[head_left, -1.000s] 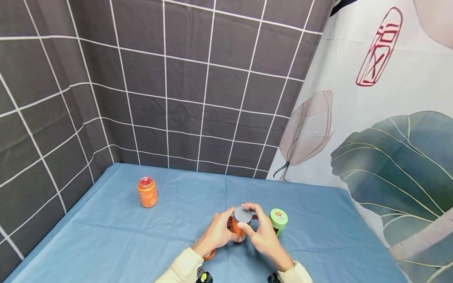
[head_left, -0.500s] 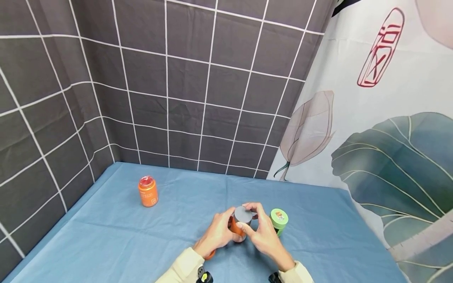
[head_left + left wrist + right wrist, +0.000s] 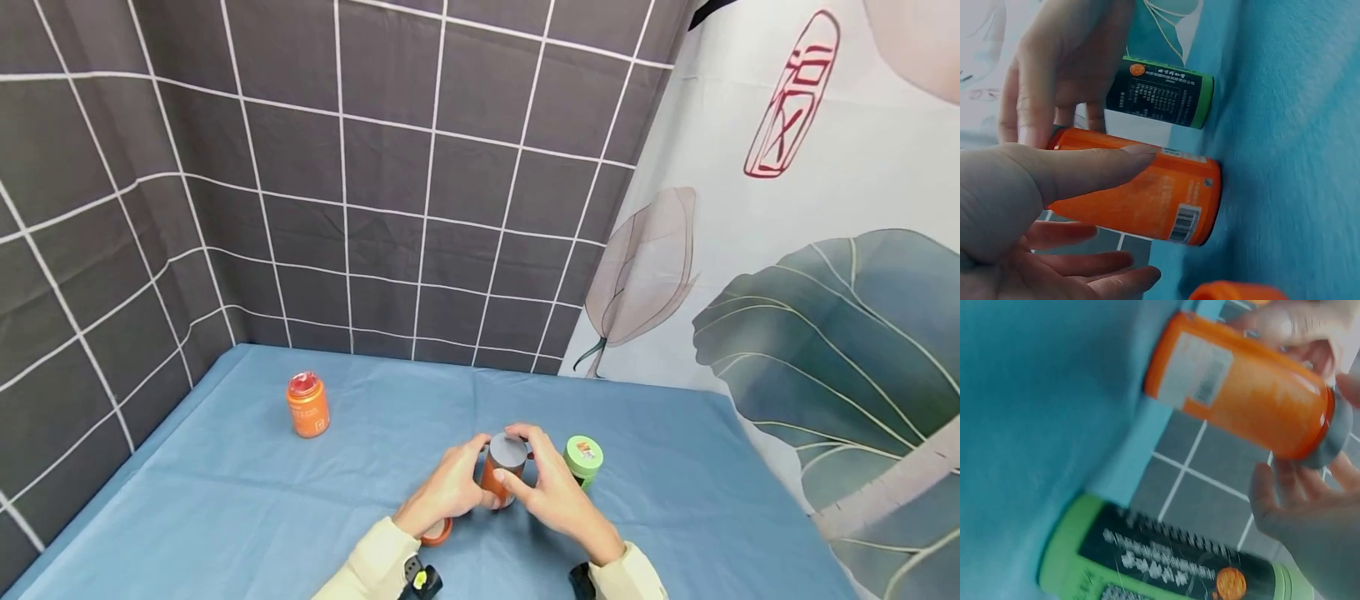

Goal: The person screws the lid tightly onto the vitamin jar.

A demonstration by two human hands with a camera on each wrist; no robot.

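Observation:
An orange jar with a grey lid stands on the blue cloth near the front of the table. My left hand holds its body from the left, the thumb lying along the side. From the right, my right hand grips the grey lid, with thumb and fingers on either side of its rim. Just right of that hand stands a green jar with a dark label. An orange ring-shaped cap lies under my left wrist, partly covered by it.
A second orange jar, its top uncovered and reddish, stands at the back left of the blue tablecloth. A dark gridded curtain closes off the back and left. A printed white curtain hangs at the right.
The head view has shifted slightly. Both hands stay on the jar and its grey lid; my left wrist has moved a little, so more of the orange cap shows.

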